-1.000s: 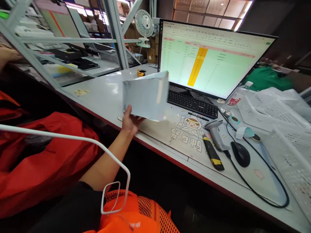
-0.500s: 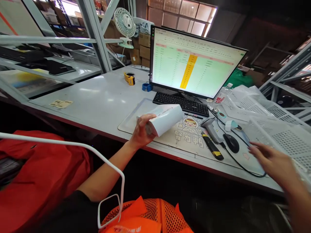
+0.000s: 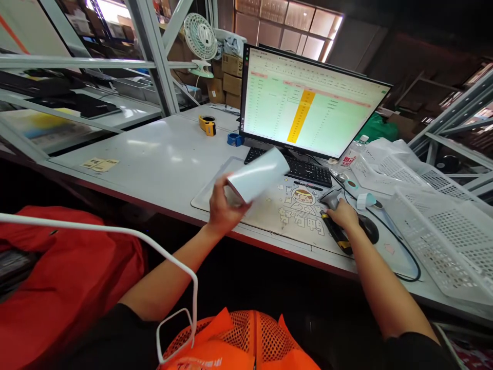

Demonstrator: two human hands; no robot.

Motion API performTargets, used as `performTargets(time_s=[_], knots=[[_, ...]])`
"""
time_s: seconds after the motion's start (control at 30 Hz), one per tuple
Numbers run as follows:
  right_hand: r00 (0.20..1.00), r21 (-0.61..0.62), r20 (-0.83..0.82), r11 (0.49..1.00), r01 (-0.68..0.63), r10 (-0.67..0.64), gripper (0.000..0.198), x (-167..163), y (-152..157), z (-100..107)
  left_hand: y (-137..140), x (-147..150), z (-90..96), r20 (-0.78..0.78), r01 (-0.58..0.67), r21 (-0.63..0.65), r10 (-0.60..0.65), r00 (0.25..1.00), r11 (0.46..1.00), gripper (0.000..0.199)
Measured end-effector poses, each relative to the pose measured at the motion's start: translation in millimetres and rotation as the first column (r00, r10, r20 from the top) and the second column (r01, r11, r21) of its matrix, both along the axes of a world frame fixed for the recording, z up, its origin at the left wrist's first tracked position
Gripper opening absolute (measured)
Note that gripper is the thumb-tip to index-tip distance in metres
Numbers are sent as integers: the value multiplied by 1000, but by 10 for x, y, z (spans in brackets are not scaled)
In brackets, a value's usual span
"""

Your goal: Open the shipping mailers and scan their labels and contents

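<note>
My left hand (image 3: 225, 208) is closed around one end of a glossy white packet (image 3: 260, 174), tilted above the desk mat; motion blurs its lower edge, and its exact kind does not show. My right hand (image 3: 344, 213) is wrapped round the handle of a grey barcode scanner (image 3: 330, 197), which lies on the mat (image 3: 269, 223). Just beneath that hand is a black-and-yellow utility knife (image 3: 336, 234). Beside the wrist, partly covered, sits a black mouse (image 3: 368, 228).
A monitor (image 3: 308, 103) showing a spreadsheet stands behind a black keyboard (image 3: 308, 170). White perforated baskets (image 3: 442, 226) fill the right side. A yellow tape measure (image 3: 208, 126) and a blue tape roll (image 3: 234, 139) lie at the back. A white metal tube (image 3: 115, 227) crosses the lower left.
My right hand has moved left from beside the baskets onto the barcode scanner and closed on it. My left hand has turned and slightly raised the white packet.
</note>
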State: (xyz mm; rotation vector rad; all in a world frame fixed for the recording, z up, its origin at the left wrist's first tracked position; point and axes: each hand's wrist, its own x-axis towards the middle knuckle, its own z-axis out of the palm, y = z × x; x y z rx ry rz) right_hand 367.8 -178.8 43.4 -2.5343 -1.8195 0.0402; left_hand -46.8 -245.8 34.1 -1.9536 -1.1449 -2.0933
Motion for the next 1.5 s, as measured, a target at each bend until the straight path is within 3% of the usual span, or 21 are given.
performTargets(time_s=[0.1,0.2,0.3,0.37,0.47,0.57,0.67,0.87,1.1,1.2,1.3,1.37,1.43,1.5], knots=[[999,-2,0,999,32,-32,60,-92,56,43,163,10,188,246,30,-149,8,969,988,75],[999,17,-28,999,34,-34,56,-116,34,199,247,122,243,238,62,-249,-1,971,967,77],[990,161,-51,979,-123,133,40,-120,-199,506,255,247,207,201,68,-307,-5,980,949,84],[935,287,-83,907,-308,344,32,-172,-500,754,242,310,175,180,78,-351,-15,984,933,87],[720,417,-121,693,-588,683,25,-376,-1049,1071,214,395,145,119,78,-417,-31,992,905,87],[522,458,-79,496,-738,849,18,-658,-1454,1234,187,492,114,53,89,-429,-73,996,899,86],[483,456,-21,438,-775,876,15,-845,-1570,1261,177,567,54,25,100,-436,-99,995,894,85],[541,440,28,476,-762,840,16,-843,-1457,1191,242,529,-15,131,82,-513,-17,991,854,81],[554,441,-12,501,-744,833,19,-818,-1396,1146,243,493,35,129,91,-530,-26,991,843,79],[621,441,-42,572,-692,783,22,-705,-1243,1054,218,464,-42,125,135,-588,-76,989,798,80],[732,428,-45,676,-600,679,23,-480,-966,877,193,396,-162,76,154,-730,-145,986,666,78],[826,382,-43,773,-507,562,22,-294,-749,713,183,330,-221,40,140,-798,-181,983,585,71],[909,312,-41,870,-382,414,27,-114,-548,518,180,239,-240,52,152,-814,-189,981,561,67],[957,256,-51,930,-264,286,36,32,-387,307,182,113,-228,102,188,-791,-177,979,582,70]])
